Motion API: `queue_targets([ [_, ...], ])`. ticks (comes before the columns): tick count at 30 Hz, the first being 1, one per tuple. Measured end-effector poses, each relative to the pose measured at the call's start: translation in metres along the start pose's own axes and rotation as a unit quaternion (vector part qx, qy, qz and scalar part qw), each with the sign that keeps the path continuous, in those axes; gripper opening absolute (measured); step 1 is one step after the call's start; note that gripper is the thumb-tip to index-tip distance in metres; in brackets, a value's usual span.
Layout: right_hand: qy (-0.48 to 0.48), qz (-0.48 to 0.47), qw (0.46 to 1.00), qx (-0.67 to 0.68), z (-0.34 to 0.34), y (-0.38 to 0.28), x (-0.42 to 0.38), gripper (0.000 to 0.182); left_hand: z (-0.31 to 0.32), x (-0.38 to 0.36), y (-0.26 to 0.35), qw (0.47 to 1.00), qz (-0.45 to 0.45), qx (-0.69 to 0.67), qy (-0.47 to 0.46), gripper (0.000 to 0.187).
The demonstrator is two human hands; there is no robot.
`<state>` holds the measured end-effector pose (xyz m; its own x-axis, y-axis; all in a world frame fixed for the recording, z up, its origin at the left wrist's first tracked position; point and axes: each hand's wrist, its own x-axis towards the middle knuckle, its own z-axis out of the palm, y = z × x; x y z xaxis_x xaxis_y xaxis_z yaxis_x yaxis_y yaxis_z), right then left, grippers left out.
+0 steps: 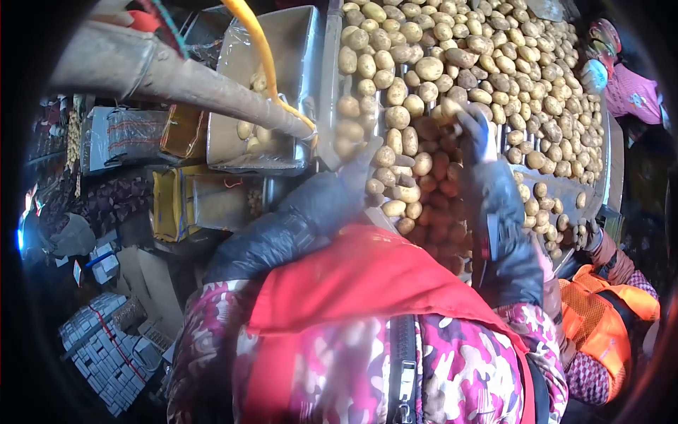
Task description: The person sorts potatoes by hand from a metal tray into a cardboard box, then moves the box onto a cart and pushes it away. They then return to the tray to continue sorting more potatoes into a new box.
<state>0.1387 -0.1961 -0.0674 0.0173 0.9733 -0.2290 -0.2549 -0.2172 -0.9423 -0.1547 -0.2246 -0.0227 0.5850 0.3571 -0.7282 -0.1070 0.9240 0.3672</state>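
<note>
Potatoes [494, 71] cover the sorting table in front of me, pale and brown, some with dark patches. My left hand [359, 166], in a grey glove, is over the table's left edge beside several potatoes [385, 157]; motion smears its fingers. Blurred potatoes [349, 120] lie just beyond it. Further right, my right hand [477, 131], in a grey and blue glove, is closed around a potato [450, 108] above the heap. Between my forearms, reddish shaded potatoes [439, 184] lie close to my body.
A plastic-lined box [229, 152] with a few potatoes stands left of the table. A thick pole [191, 85] and a yellow hose [254, 35] cross above it. At right, a person in an orange vest [597, 332] reaches to the table; another person's pink sleeve [632, 95] is beyond.
</note>
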Motion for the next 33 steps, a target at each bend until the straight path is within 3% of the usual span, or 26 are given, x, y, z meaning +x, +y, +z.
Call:
queue_targets([
  [1, -0.022, 0.027, 0.993, 0.112, -0.004, 0.005, -0.028, 0.034, 0.010, -0.011, 0.005, 1.000, -0.004, 0.022, 0.008, 0.069],
  [3, 0.143, 0.010, 0.956, 0.255, 0.038, -0.011, -0.086, 0.038, 0.032, -0.034, 0.021, 0.997, -0.011, 0.068, 0.025, 0.064],
  [5, 0.162, 0.006, 0.956, 0.245, 0.034, -0.006, -0.121, 0.043, 0.014, -0.022, 0.007, 0.998, 0.003, 0.053, -0.044, 0.053],
  [6, 0.058, 0.017, 0.953, 0.297, 0.021, -0.006, -0.131, 0.046, 0.003, -0.018, 0.002, 0.996, 0.013, 0.044, -0.075, 0.048],
  [7, 0.053, 0.017, 0.944, 0.325, 0.021, -0.003, -0.135, 0.045, -0.001, -0.021, -0.001, 0.987, 0.056, 0.122, -0.091, 0.044],
  [9, 0.143, 0.027, 0.945, 0.292, 0.038, -0.008, -0.140, 0.041, -0.002, -0.028, -0.007, 0.944, 0.142, 0.276, -0.111, 0.049],
  [11, 0.131, 0.030, 0.943, 0.305, 0.039, 0.002, -0.139, 0.037, -0.006, -0.041, -0.006, 0.912, 0.184, 0.343, -0.128, 0.055],
  [12, 0.181, 0.052, 0.939, 0.288, 0.043, 0.006, -0.135, 0.033, -0.007, -0.054, -0.008, 0.945, 0.165, 0.260, -0.108, 0.051],
  [13, 0.154, 0.062, 0.946, 0.277, 0.039, 0.014, -0.133, 0.032, -0.005, -0.069, -0.008, 0.970, 0.151, 0.173, -0.086, 0.048],
  [15, 0.095, 0.088, 0.958, 0.255, 0.026, 0.036, -0.128, 0.031, -0.044, -0.080, -0.017, 0.949, 0.192, 0.223, -0.109, 0.061],
  [16, 0.131, 0.138, 0.965, 0.178, 0.055, 0.014, -0.133, 0.033, -0.061, -0.090, -0.024, 0.945, 0.211, 0.229, -0.104, 0.065],
  [17, 0.110, 0.074, 0.985, 0.111, 0.056, 0.027, -0.124, 0.032, -0.078, -0.100, -0.031, 0.940, 0.228, 0.234, -0.098, 0.068],
  [19, 0.103, 0.103, 0.989, 0.013, 0.060, 0.023, -0.120, 0.033, -0.118, -0.112, -0.056, 0.948, 0.239, 0.206, -0.042, 0.062],
  [20, 0.080, 0.123, 0.989, 0.019, 0.061, 0.020, -0.118, 0.035, -0.136, -0.118, -0.069, 0.957, 0.231, 0.176, -0.008, 0.058],
  [21, 0.142, 0.099, 0.982, 0.075, 0.055, 0.039, -0.105, 0.031, -0.154, -0.125, -0.082, 0.963, 0.225, 0.146, 0.026, 0.054],
  [23, 0.108, 0.121, 0.986, 0.048, 0.096, 0.000, -0.116, 0.027, -0.179, -0.147, -0.103, 0.981, 0.183, 0.000, 0.064, 0.049],
  [26, 0.100, 0.114, 0.986, -0.063, 0.055, 0.031, -0.101, 0.031, -0.227, -0.157, -0.147, 0.955, 0.147, -0.242, 0.091, 0.043],
  [28, 0.134, 0.123, 0.982, -0.046, 0.072, 0.020, -0.107, 0.034, -0.248, -0.169, -0.155, 0.950, 0.120, -0.275, 0.091, 0.042],
  [30, 0.146, 0.119, 0.981, -0.051, 0.069, 0.025, -0.106, 0.036, -0.241, -0.180, -0.158, 0.945, 0.191, -0.208, 0.166, 0.037],
  [32, 0.140, 0.114, 0.982, -0.061, 0.064, 0.027, -0.106, 0.038, -0.234, -0.193, -0.147, 0.921, 0.229, -0.255, 0.188, 0.036],
  [33, 0.092, 0.054, 0.983, -0.150, 0.051, 0.039, -0.101, 0.038, -0.233, -0.198, -0.139, 0.909, 0.245, -0.276, 0.196, 0.036],
])
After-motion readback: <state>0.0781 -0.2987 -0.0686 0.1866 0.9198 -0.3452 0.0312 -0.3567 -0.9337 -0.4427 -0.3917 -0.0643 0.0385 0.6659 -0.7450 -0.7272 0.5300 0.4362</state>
